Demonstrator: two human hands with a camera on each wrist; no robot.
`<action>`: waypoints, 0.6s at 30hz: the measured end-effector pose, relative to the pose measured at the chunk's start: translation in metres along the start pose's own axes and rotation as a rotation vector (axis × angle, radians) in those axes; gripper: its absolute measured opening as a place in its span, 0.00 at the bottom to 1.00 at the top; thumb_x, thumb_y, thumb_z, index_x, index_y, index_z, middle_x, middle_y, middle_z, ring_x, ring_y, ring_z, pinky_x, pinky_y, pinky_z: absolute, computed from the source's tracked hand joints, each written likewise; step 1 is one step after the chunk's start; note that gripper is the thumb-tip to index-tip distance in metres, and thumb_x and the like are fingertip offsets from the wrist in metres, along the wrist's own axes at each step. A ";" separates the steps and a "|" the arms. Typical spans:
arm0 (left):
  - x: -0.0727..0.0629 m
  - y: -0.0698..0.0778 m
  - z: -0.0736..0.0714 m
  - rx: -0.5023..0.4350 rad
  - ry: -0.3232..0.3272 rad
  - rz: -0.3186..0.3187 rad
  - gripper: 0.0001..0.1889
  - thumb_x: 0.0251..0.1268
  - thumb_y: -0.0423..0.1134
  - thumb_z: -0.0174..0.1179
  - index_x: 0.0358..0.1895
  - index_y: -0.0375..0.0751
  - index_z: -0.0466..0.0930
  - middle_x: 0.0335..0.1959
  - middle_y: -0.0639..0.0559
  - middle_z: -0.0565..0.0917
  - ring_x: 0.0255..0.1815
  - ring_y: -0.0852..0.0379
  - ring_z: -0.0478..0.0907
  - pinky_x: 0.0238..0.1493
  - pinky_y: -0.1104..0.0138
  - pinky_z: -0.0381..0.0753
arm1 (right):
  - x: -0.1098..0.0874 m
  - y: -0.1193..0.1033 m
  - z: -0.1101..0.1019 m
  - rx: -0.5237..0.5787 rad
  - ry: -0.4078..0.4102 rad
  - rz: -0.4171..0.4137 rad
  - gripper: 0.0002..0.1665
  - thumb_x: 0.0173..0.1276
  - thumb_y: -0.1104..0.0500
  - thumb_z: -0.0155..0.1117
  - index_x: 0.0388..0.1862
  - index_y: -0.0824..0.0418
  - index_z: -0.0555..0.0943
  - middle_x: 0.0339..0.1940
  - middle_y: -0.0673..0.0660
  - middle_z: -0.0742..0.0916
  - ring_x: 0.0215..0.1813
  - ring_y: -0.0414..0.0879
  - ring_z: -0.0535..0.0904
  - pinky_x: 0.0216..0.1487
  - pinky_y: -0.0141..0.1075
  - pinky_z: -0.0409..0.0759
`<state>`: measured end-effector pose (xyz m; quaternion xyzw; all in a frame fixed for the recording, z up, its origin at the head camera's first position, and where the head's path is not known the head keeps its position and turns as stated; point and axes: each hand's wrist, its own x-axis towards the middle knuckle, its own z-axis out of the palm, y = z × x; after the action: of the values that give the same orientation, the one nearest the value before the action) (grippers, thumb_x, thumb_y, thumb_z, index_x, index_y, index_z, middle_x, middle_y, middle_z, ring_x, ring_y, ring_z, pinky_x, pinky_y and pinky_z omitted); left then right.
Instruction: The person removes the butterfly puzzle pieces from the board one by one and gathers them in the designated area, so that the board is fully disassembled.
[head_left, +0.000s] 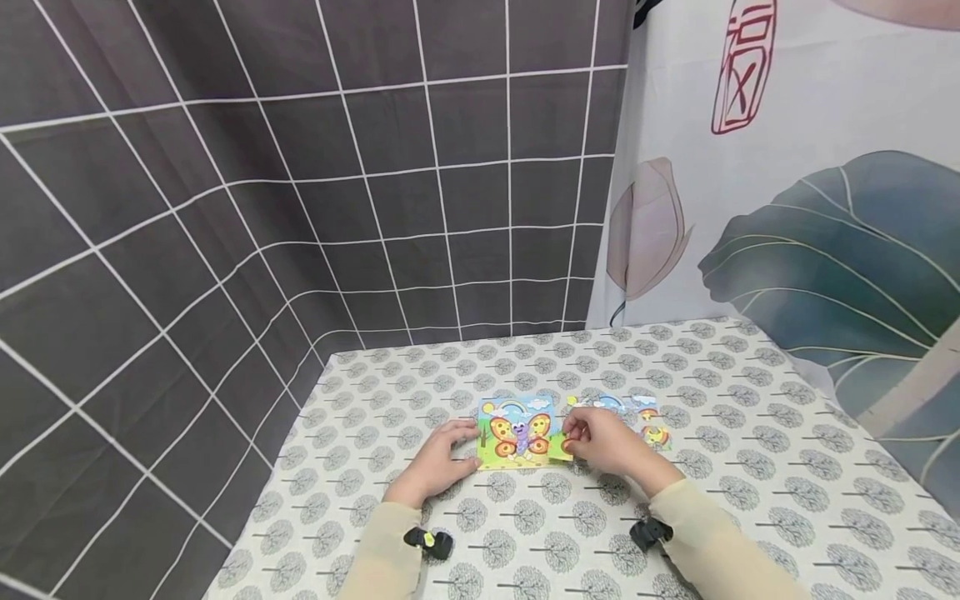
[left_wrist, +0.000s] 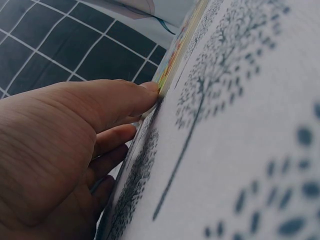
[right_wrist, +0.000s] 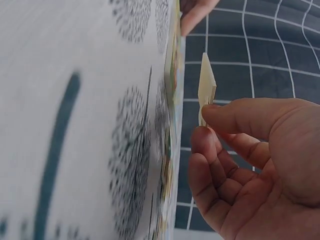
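A bright butterfly picture board lies flat on the patterned cloth between the hands. My left hand rests at its left edge; in the left wrist view the thumb touches the edge, with the fingers loosely extended. My right hand pinches a puzzle piece between thumb and fingertips, over the board's lower right corner. Seen in the right wrist view, the puzzle piece is thin, tilted and pale on the visible side, held apart from the cloth. The right hand partly hides a second picture.
The table is covered with a white cloth printed with grey trees. A dark grid curtain hangs behind and to the left. On the right hangs a white curtain with a lotus print.
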<state>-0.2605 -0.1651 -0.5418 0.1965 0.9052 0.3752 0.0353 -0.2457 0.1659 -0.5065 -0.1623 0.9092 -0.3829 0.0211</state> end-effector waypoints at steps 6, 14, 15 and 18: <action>0.000 -0.001 0.000 0.002 -0.002 0.007 0.27 0.64 0.43 0.73 0.66 0.46 0.82 0.74 0.55 0.74 0.78 0.45 0.64 0.80 0.45 0.60 | -0.008 0.013 -0.008 -0.012 0.027 0.052 0.11 0.62 0.64 0.77 0.39 0.56 0.83 0.31 0.48 0.82 0.34 0.42 0.78 0.37 0.33 0.82; 0.000 0.000 -0.001 0.007 -0.003 0.018 0.27 0.64 0.43 0.73 0.66 0.45 0.82 0.74 0.54 0.74 0.78 0.45 0.64 0.80 0.45 0.60 | -0.017 0.025 -0.017 -0.016 0.057 0.103 0.12 0.62 0.65 0.79 0.38 0.57 0.82 0.31 0.48 0.82 0.34 0.44 0.77 0.35 0.34 0.78; 0.000 0.000 -0.001 0.007 -0.004 0.017 0.27 0.64 0.43 0.73 0.66 0.45 0.82 0.74 0.54 0.74 0.78 0.45 0.64 0.80 0.45 0.60 | -0.018 0.026 -0.018 -0.015 0.054 0.099 0.12 0.62 0.65 0.79 0.38 0.57 0.82 0.31 0.49 0.82 0.34 0.44 0.77 0.34 0.34 0.78; 0.000 0.000 -0.001 0.007 -0.005 0.011 0.27 0.65 0.43 0.73 0.66 0.45 0.82 0.74 0.54 0.74 0.79 0.45 0.64 0.80 0.45 0.60 | -0.019 0.028 -0.019 -0.025 0.046 0.096 0.13 0.61 0.66 0.79 0.38 0.58 0.82 0.30 0.49 0.81 0.33 0.44 0.77 0.34 0.33 0.79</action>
<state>-0.2608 -0.1656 -0.5413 0.2025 0.9053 0.3718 0.0346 -0.2390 0.2035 -0.5145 -0.1098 0.9210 -0.3735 0.0165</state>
